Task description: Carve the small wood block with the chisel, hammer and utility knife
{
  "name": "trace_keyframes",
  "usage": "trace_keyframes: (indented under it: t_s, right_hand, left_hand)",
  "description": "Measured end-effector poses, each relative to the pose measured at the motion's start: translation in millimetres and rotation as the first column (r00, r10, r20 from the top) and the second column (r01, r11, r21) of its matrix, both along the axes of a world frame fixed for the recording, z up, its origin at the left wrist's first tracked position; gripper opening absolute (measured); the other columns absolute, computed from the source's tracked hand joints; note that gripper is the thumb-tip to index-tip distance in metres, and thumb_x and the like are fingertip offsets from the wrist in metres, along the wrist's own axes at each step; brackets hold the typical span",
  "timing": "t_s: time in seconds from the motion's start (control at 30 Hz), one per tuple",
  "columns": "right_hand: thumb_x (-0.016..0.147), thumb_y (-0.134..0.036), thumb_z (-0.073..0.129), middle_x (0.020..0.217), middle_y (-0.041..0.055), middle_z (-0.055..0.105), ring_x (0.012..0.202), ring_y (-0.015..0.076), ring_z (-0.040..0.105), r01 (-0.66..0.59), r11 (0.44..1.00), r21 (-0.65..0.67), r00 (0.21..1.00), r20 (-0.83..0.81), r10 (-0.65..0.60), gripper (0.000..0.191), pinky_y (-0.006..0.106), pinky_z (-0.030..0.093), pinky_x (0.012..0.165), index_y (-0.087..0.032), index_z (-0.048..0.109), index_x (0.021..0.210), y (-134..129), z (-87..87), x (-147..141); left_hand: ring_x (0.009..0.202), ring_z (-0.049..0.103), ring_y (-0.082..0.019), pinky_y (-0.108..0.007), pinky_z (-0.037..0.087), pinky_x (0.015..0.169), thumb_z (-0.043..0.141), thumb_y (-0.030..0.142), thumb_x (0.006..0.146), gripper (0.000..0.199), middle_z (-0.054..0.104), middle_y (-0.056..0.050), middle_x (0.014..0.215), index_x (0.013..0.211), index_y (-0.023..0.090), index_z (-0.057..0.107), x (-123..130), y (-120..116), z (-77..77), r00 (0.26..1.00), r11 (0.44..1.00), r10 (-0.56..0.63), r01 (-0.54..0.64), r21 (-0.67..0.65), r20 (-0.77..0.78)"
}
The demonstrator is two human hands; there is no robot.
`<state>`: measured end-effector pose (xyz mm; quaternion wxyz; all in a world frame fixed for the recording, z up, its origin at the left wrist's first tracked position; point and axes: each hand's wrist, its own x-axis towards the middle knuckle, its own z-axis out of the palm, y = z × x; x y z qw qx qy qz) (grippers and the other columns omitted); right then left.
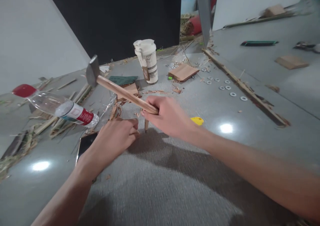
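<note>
My right hand (pixel 166 114) is closed round the end of the wooden handle of a hammer (pixel 125 93), whose metal head points up and to the left. A short thin wooden stick (pixel 146 125) shows just below that hand, its lower end near the floor. My left hand (pixel 120 132) is low over the grey floor to the left of the stick, fingers curled; what they hold, if anything, is hidden. A dark phone (pixel 86 142) lies partly behind my left wrist.
A bottle with a red cap (pixel 62 108) is at the left beside wood strips. A lidded cup (pixel 148 63) stands ahead near a wooden block (pixel 183 72) and scattered washers (pixel 233 94). A yellow piece (pixel 197 120) lies behind my right forearm; a long strip (pixel 245 86) is at the right.
</note>
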<state>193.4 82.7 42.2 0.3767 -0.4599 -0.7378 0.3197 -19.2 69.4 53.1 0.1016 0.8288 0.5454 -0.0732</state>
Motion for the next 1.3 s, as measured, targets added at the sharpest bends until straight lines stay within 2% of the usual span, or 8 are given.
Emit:
trace_keyframes:
  t_s: [0.27, 0.47, 0.6, 0.73, 0.87, 1.03, 1.17, 1.3]
  right_hand:
    - [0.093, -0.023, 0.063, 0.065, -0.0069, 0.048, 0.063, 0.0137, 0.044, -0.019, 0.999, -0.025, 0.999, -0.035, 0.018, 0.026, 0.032, 0.027, 0.063, -0.025, 0.045, 0.074, -2, -10.6, -6]
    - [0.092, -0.022, 0.062, 0.064, -0.0071, 0.049, 0.061, 0.014, 0.043, -0.005, 0.998, -0.063, 0.999, -0.044, 0.002, 0.027, 0.033, 0.026, 0.062, -0.026, 0.043, 0.074, -1, -17.2, -8]
    - [0.093, -0.023, 0.063, 0.065, -0.007, 0.048, 0.062, 0.0141, 0.042, -0.003, 0.998, -0.063, 0.999, -0.052, -0.001, 0.028, 0.032, 0.026, 0.062, -0.026, 0.042, 0.075, -2, -15.7, -8]
    - [0.097, -0.026, 0.061, 0.066, -0.0064, 0.049, 0.064, 0.0147, 0.043, -0.009, 0.998, -0.057, 0.998, -0.058, 0.006, 0.026, 0.032, 0.028, 0.063, -0.026, 0.044, 0.077, -3, -13.7, -7]
    - [0.094, -0.024, 0.061, 0.066, -0.0063, 0.048, 0.063, 0.0144, 0.041, -0.01, 0.999, -0.047, 0.998, -0.058, 0.007, 0.026, 0.032, 0.027, 0.063, -0.026, 0.042, 0.077, -4, -13.3, -7]
    - [0.093, -0.023, 0.059, 0.062, -0.0068, 0.045, 0.061, 0.0142, 0.036, -0.022, 0.999, -0.04, 0.998, -0.06, 0.019, 0.025, 0.032, 0.025, 0.061, -0.025, 0.041, 0.075, -6, -13.2, -8]
    - [0.09, -0.021, 0.058, 0.064, -0.0067, 0.047, 0.062, 0.014, 0.039, -0.016, 0.999, -0.048, 0.998, -0.066, 0.012, 0.023, 0.031, 0.026, 0.062, -0.025, 0.041, 0.076, -5, -13.6, -7]
    - [0.09, -0.019, 0.058, 0.064, -0.0068, 0.047, 0.062, 0.0142, 0.039, -0.012, 0.998, -0.064, 0.998, -0.068, 0.008, 0.022, 0.032, 0.027, 0.062, -0.026, 0.041, 0.076, -3, -14.7, -6]
  left_hand:
    - [0.08, 0.071, -0.032, -0.039, 0.04, 0.069, 0.053, 0.037, 0.095, 0.023, 0.077, -0.009, 0.086, 0.083, 0.026, 0.07, 16, 4, 4.2, 0.992, 0.998, 0.047, -0.052, -0.041, -0.119]
    - [0.089, 0.072, -0.032, -0.04, 0.047, 0.078, 0.05, 0.035, 0.096, 0.025, 0.079, -0.013, 0.098, 0.089, 0.023, 0.071, 23, 12, 2.7, 0.998, 0.995, 0.044, -0.048, -0.085, -0.051]
    - [0.085, 0.07, -0.028, -0.039, 0.047, 0.077, 0.046, 0.035, 0.098, 0.027, 0.079, -0.011, 0.095, 0.086, 0.023, 0.067, 20, 13, -0.9, 1.0, 0.991, 0.002, -0.003, -0.135, -0.005]
    - [0.092, 0.071, -0.027, -0.038, 0.048, 0.08, 0.042, 0.037, 0.102, 0.03, 0.08, -0.009, 0.105, 0.09, 0.023, 0.066, 16, 14, -4.2, 0.996, 0.985, -0.06, 0.069, -0.158, 0.06]
    - [0.096, 0.069, -0.027, -0.04, 0.049, 0.085, 0.041, 0.034, 0.104, 0.033, 0.077, -0.009, 0.105, 0.088, 0.023, 0.068, 9, 17, -8.2, 0.982, 0.976, -0.169, 0.179, -0.125, 0.083]
    - [0.105, 0.068, -0.032, -0.046, 0.051, 0.097, 0.046, 0.022, 0.096, 0.027, 0.076, -0.012, 0.104, 0.083, 0.022, 0.07, 6, 20, -8.4, 0.932, 0.928, -0.356, 0.361, -0.095, 0.068]
    - [0.1, 0.068, -0.028, -0.042, 0.052, 0.094, 0.046, 0.023, 0.097, 0.025, 0.076, -0.009, 0.105, 0.086, 0.022, 0.069, 8, 18, -7.5, 0.963, 0.968, -0.22, 0.235, -0.086, 0.157]
    - [0.096, 0.068, -0.026, -0.039, 0.05, 0.087, 0.045, 0.023, 0.099, 0.025, 0.075, -0.008, 0.108, 0.093, 0.022, 0.069, 6, 19, -9.6, 0.949, 0.957, -0.268, 0.282, -0.068, 0.163]
